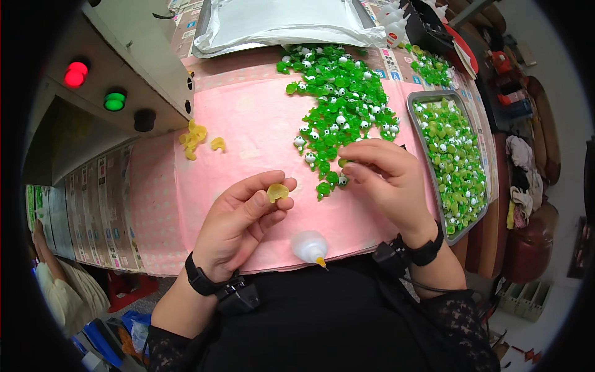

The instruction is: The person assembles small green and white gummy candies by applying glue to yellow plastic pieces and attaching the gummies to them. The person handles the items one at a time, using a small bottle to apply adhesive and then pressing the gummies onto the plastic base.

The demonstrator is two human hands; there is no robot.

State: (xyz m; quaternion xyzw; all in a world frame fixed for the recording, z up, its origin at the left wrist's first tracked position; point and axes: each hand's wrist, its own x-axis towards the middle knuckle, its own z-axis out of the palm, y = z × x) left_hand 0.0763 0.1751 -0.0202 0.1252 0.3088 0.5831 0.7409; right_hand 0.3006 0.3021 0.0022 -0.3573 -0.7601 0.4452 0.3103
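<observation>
Between the thumb and fingers of my left hand (248, 208) is a small translucent yellow cap-like piece (277, 193), its hollow side showing. My right hand (390, 183) is at the near right edge of a heap of small green figures with white round heads (338, 99). Its thumb and forefinger close around a small green piece (343, 162), mostly hidden by the fingers. More yellow cap-like pieces (196, 135) lie in a little group on the pink cloth (242, 130), left of the heap. A white squeeze bottle with a yellow needle tip (308, 247) rests near my body.
At right stands a metal tray (414, 124) filled with green and white figures. A paper-lined tray (204, 40) is at the back. A machine housing with red and green buttons (115, 101) rises at left. Small white bottles (393, 28) stand at the back right.
</observation>
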